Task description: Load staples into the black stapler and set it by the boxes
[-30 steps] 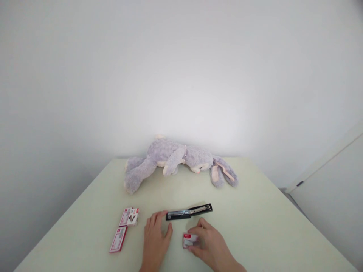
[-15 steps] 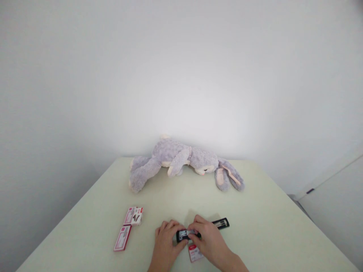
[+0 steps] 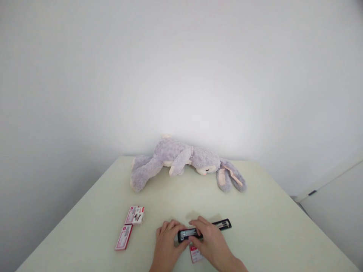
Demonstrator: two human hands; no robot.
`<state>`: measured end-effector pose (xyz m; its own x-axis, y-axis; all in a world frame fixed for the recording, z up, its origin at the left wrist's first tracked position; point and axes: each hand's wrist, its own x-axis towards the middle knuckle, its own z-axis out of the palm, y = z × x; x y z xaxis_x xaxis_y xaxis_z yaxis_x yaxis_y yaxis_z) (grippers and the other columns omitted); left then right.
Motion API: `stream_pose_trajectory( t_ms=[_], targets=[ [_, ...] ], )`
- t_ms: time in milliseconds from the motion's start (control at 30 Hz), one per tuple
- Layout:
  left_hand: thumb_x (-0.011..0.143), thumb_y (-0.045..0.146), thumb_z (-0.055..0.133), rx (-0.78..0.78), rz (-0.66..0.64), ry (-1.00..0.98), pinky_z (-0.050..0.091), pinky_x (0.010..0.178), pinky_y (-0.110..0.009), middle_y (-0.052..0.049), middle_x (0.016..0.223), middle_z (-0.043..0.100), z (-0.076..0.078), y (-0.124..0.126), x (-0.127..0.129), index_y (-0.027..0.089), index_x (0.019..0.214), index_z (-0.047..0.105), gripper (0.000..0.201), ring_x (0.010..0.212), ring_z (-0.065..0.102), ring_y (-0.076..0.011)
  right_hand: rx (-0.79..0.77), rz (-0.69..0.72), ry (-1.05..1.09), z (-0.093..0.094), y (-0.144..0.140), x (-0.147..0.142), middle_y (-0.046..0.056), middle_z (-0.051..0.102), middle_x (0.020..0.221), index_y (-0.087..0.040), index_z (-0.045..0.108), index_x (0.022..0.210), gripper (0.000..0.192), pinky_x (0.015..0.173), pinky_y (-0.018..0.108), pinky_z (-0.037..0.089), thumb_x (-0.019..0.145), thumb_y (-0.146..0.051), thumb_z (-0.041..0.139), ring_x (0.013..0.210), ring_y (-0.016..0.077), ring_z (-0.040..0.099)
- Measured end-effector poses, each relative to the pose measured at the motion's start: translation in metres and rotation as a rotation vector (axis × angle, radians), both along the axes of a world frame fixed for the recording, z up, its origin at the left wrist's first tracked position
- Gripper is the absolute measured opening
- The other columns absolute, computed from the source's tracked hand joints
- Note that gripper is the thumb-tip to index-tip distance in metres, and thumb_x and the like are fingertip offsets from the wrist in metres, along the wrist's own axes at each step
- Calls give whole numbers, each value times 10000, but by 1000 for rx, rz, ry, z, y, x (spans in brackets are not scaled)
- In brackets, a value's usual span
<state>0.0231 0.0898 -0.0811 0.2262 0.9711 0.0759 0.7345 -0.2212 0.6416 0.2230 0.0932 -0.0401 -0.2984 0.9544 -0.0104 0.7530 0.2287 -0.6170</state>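
A black stapler (image 3: 184,234) lies opened out near the front of the table, its metal inside facing up and its far arm stretching to the right. My left hand (image 3: 166,243) grips its left end between thumb and forefinger. Thumb and forefinger of my right hand (image 3: 210,238) straddle the stapler's middle, one on each side, and partly cover it. Whether a small strip of staples lies under those fingers I cannot tell. Just below the stapler is a small red and white box (image 3: 195,254), partly hidden by my right hand.
To the left lie two flat pink-edged boxes, one nearer (image 3: 124,237) and one farther (image 3: 130,214), with a small white box (image 3: 138,216) against the farther one. A grey plush rabbit (image 3: 170,153) lies on its side along the wall at the table's back (image 3: 181,196).
My right thumb and forefinger have moved apart from a pinch over the stapler to its two sides. My left hand keeps its grip. The view has shifted slightly.
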Motion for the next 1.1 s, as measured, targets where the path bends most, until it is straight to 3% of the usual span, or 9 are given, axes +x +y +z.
stream_pose_trajectory(
  t_ms=[133,333,467,533,667,767,867,967,1100],
  targets=[
    [784,404,793,-5,8,10,370,912,-402,15,1107,712,1,0,0,379,1059,725,285,1074,590,-254,-8,-162,-7,-6,-11,2,11,675,852,-238,702,931,115,694,267,401,897,-240,591,751,177,617],
    [811,402,762,-4,7,4,370,922,-400,10,1122,713,0,-1,0,377,1072,726,265,1085,587,-252,-138,-88,306,-41,-29,0,3,659,760,-225,677,1228,349,651,270,424,929,-355,552,673,175,587],
    [791,385,780,-37,18,7,352,939,-400,22,1137,712,0,0,0,389,1079,729,292,1097,580,-248,-238,-299,474,-75,-35,41,-20,545,634,-190,668,810,430,575,251,384,883,-608,603,609,145,508],
    [786,386,784,-56,19,5,346,942,-397,22,1147,712,1,1,0,391,1082,733,301,1103,576,-249,-321,-390,543,-78,-32,65,-41,522,613,-186,660,878,519,501,240,332,820,-702,638,521,115,439],
    [798,411,775,-72,11,-3,339,943,-402,16,1166,709,3,2,0,389,1090,734,296,1108,565,-255,-397,-364,737,-47,-11,84,-51,553,740,-200,571,1284,646,417,232,209,876,-701,578,440,72,308],
    [798,424,777,-69,13,-4,340,940,-399,19,1154,710,4,1,0,385,1083,733,291,1101,565,-254,-296,-174,661,-16,8,66,-63,514,668,-194,670,1056,468,502,225,281,838,-608,688,534,93,387],
    [797,430,780,-61,15,-3,346,933,-394,17,1143,709,3,1,1,382,1084,732,295,1096,567,-252,-150,-62,338,2,17,38,-65,538,659,-221,677,871,261,580,225,321,816,-467,747,629,119,486],
    [806,440,770,-49,25,0,354,928,-399,-3,1137,704,0,1,4,343,1063,734,277,1087,569,-260,-93,4,46,5,18,14,-65,587,670,-241,675,870,142,582,228,295,793,-330,756,643,129,539],
    [839,446,729,-32,14,0,375,948,-412,-19,1159,689,-5,-3,-3,314,1091,716,284,1100,571,-267,-84,32,-31,4,17,3,-33,648,734,-238,674,897,173,621,240,291,741,-218,748,714,155,587]
  ],
)
